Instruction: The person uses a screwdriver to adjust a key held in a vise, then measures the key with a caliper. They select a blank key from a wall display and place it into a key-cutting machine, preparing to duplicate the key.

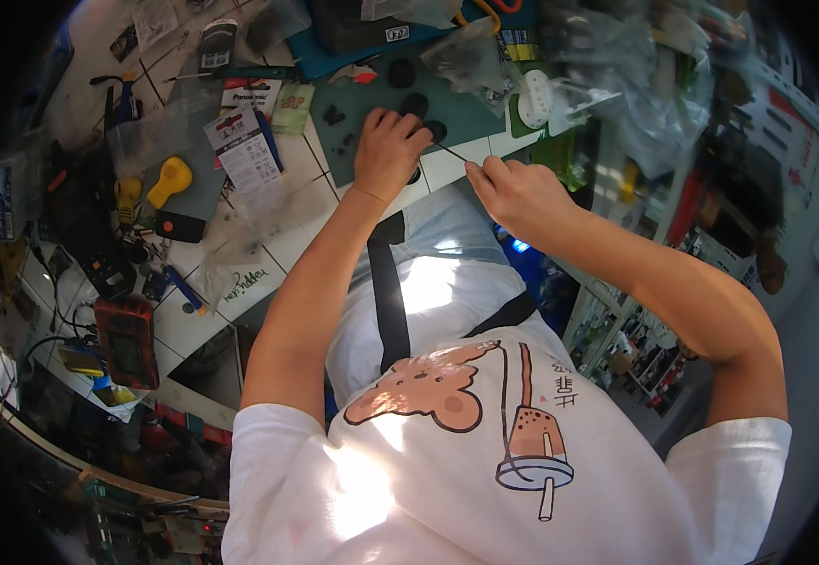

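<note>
Over the near part of a dark green mat (475,111), my left hand (392,151) is closed, its fingertips against a small round black part (436,131). My right hand (521,193) grips a thin tool with a dark, straight shaft (453,153); the fist hides its handle. The shaft's tip reaches the black part beside my left fingertips, though I cannot tell exactly where it touches. Further up the mat lie another black rounded piece (415,104) and a black disc-like piece (402,72). Small black bits (334,115) are scattered left of my left hand.
Left on the white tiled bench are printed cards (240,151), a yellow tool (170,182), a black key fob (181,226) and a red-cased device (127,341). A white power strip (535,98) and clear plastic bags (650,94) lie to the right.
</note>
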Motion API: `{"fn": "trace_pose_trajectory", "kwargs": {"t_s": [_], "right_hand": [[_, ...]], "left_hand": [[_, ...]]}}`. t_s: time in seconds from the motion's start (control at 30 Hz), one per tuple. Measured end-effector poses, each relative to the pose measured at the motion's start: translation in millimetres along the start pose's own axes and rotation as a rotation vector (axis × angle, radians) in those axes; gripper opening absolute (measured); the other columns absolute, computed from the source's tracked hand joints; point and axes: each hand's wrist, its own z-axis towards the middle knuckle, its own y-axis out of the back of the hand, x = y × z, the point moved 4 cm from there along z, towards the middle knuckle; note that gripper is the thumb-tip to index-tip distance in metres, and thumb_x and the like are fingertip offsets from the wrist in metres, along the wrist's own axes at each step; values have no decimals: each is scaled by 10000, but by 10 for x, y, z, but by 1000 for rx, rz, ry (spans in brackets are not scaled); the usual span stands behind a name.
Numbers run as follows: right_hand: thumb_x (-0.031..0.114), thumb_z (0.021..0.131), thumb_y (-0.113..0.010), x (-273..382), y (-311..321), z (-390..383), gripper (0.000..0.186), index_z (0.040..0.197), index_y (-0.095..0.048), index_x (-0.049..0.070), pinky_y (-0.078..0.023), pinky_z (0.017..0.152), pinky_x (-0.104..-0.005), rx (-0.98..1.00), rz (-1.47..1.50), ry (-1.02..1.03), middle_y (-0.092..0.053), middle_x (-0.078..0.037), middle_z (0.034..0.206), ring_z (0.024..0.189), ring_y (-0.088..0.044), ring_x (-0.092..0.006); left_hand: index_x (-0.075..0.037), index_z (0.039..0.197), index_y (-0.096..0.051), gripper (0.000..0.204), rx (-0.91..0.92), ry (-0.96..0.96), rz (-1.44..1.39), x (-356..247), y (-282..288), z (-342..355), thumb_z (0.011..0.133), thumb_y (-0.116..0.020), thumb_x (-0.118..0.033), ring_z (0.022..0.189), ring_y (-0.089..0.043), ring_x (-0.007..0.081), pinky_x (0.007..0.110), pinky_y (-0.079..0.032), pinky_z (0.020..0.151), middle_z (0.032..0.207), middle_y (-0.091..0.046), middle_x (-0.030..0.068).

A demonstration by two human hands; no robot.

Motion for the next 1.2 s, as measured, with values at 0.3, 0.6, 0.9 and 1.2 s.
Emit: {"fn": "trace_pose_trajectory", "kwargs": {"t_s": [0.3, 0.6, 0.9, 1.2], "right_hand": [[55, 796, -621, -323, -72, 35, 231, 992, -608, -65, -375, 442, -257, -24, 1249, -1015, -592, -121, 778, 501, -451, -120], [82, 765, -653, -12, 25, -24, 318, 1047, -595, -52, -448, 468, -278, 20, -44, 77, -608, -134, 790, 536, -550, -171], [55, 801, -600, -233, -86, 10, 235, 1004, -626, -61, -372, 431, -253, -25, 1300, -1123, -578, -78, 692, 514, -499, -119], [100, 717, -618, -56, 78, 56, 398, 1107, -609, 27, -520, 544, -332, 125, -137, 38, -592, -113, 732, 606, -630, -247]], "left_hand": [[-126, 773, -641, 131, 2, 17, -17, 29, -13, -40, 675, -728, -137, 764, -535, 200, 358, -404, 830, 785, -565, -2], [-126, 760, -637, 123, 11, 7, -19, 4, -3, -6, 675, -726, -130, 751, -534, 200, 355, -404, 825, 783, -567, -7], [-127, 755, -638, 122, -22, 2, -7, 28, 11, -1, 673, -729, -134, 747, -534, 201, 351, -405, 818, 776, -567, -8], [-125, 751, -641, 110, -7, 12, -22, 19, 2, -7, 683, -726, -137, 749, -536, 205, 353, -405, 816, 780, -573, -4]]}}
